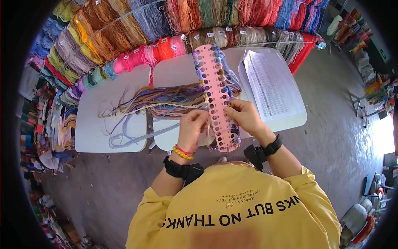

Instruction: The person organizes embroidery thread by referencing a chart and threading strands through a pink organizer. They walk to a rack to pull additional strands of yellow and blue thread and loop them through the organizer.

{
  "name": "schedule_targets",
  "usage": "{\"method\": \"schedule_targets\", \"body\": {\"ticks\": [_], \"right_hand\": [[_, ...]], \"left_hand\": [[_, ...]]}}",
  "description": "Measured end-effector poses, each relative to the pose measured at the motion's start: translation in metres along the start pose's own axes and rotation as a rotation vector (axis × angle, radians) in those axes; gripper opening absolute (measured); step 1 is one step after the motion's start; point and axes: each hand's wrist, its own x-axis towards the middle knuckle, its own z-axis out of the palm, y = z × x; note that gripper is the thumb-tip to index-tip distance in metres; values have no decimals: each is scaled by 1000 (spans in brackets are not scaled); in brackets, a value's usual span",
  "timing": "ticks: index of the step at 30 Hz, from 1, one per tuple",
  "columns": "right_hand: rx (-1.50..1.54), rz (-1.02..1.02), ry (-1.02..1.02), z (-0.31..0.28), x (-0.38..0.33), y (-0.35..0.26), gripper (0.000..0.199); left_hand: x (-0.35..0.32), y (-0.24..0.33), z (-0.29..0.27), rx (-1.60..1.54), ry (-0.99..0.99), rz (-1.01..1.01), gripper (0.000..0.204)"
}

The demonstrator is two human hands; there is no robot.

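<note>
A long pink thread card (215, 99) with round holes along both edges stands lengthwise before me, tilted over the table. Embroidery threads (178, 97) in purple, blue, brown and cream are looped through many holes and trail off to the left. My right hand (244, 116) grips the card's right edge, thumb on its face. At the left edge, my left hand (193, 125) is closed in a pinch; a pale strand hangs just below its fingertips. What lies between those fingertips is mostly hidden. Several lower holes on the left side carry no visible thread.
White tables (112, 120) stand under the work. Printed chart sheets (269, 85) lie on the right. Behind, hanks of coloured yarn (153, 20) hang in rows. Grey floor (331, 120) extends to the right, with a metal stand (360, 101) farther off.
</note>
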Motion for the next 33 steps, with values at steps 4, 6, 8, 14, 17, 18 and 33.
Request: {"method": "schedule_targets", "body": {"ticks": [4, 6, 8, 14, 17, 18, 33], "right_hand": [[82, 28, 61, -4, 1, 0, 21], [97, 32, 78, -9, 2, 0, 21], [158, 55, 122, -13, 4, -1, 21], [139, 4, 115, 4, 13, -4, 21], [165, -17, 63, 19, 18, -10, 19], [155, -52, 39, 22, 19, -11, 17], [370, 9, 187, -13, 44, -15, 18]], "left_hand": [[-18, 9, -33, -293, -34, -158, 13], [-33, 16, -68, -263, -24, -160, 12], [-47, 21, -117, -122, 142, -98, 12], [-50, 25, -93, 473, 140, 165, 32], [-33, 23, -38, 483, -157, 186, 44], [-29, 18, -22, 438, -229, 173, 45], [-148, 48, -199, 778, 153, -642, 18]]}}
